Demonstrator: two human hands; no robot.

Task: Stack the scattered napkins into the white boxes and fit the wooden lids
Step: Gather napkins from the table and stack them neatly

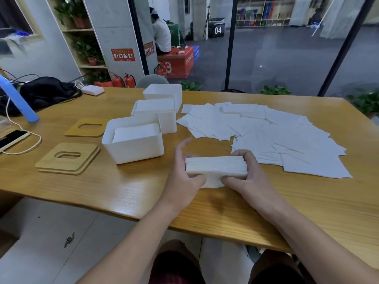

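Head: napkin stack (216, 168) between both hands.

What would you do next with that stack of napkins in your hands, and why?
Probably carry the squared-up white napkin stack, gripped by the left hand and right hand, into the nearest open white plastic box; it looks only partly filled.

Phone (11, 140) cut by left edge
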